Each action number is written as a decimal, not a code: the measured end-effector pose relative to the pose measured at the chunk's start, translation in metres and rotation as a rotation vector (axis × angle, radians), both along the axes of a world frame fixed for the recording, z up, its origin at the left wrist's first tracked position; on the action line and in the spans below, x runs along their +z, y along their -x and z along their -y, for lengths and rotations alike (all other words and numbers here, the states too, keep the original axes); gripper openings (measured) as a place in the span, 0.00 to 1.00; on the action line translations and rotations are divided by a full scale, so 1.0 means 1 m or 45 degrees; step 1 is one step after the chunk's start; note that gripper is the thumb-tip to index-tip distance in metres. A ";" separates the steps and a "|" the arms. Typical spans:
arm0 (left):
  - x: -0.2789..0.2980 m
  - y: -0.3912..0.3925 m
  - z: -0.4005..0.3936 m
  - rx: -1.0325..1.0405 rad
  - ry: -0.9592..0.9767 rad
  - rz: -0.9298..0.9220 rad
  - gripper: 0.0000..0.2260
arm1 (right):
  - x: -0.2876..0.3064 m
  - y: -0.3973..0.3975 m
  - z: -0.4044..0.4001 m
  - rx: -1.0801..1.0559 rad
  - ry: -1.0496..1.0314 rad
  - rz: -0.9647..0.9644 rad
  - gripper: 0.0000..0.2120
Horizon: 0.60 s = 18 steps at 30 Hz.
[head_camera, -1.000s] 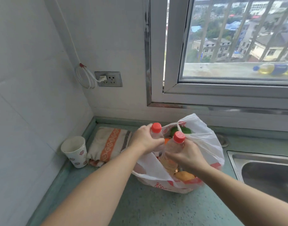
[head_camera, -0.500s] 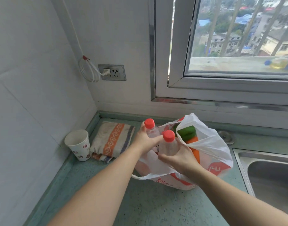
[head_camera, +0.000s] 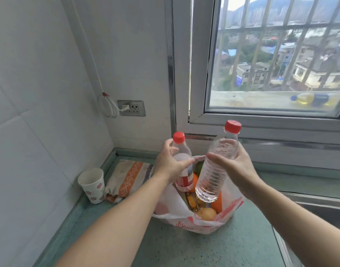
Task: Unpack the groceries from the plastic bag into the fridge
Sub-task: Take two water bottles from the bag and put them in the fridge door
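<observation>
A white plastic bag (head_camera: 171, 209) with red print stands open on the green counter (head_camera: 184, 249). Inside it I see orange fruit (head_camera: 206, 213), something green and other packets. My left hand (head_camera: 170, 164) grips a clear red-capped water bottle with a red label (head_camera: 182, 178), held upright above the bag's left side. My right hand (head_camera: 235, 166) grips a second clear red-capped water bottle (head_camera: 215, 170), tilted with its cap to the upper right, its base just above the bag's opening. No fridge is in view.
A paper cup (head_camera: 92, 185) and a folded striped cloth (head_camera: 127, 178) lie left of the bag by the tiled wall. A socket (head_camera: 131, 108) with a coiled cable is above them. A steel sink (head_camera: 319, 207) lies to the right, below the window.
Both hands have lifted their bottles up out of the bag. The right bottle rose higher and tilted. The bag has slumped open, showing the fruit.
</observation>
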<state>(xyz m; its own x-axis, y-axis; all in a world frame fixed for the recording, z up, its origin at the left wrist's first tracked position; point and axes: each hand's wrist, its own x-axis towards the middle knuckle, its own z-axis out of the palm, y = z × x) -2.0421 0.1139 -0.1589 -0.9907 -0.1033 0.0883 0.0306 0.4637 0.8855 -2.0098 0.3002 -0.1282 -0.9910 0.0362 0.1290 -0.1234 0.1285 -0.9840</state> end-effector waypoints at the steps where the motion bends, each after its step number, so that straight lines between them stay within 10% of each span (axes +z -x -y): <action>1: 0.013 -0.002 -0.002 0.016 -0.070 -0.004 0.34 | 0.008 0.000 -0.004 0.002 0.069 -0.006 0.25; 8: 0.084 -0.024 -0.014 0.008 -0.588 -0.091 0.22 | 0.058 -0.016 -0.017 -0.065 0.420 -0.013 0.25; 12: 0.110 -0.044 -0.024 -0.106 -0.763 -0.136 0.37 | 0.085 -0.043 -0.026 -0.129 0.424 -0.072 0.29; 18: 0.125 -0.071 -0.041 -0.421 -0.803 -0.148 0.34 | 0.114 -0.109 -0.038 -0.314 0.241 -0.155 0.37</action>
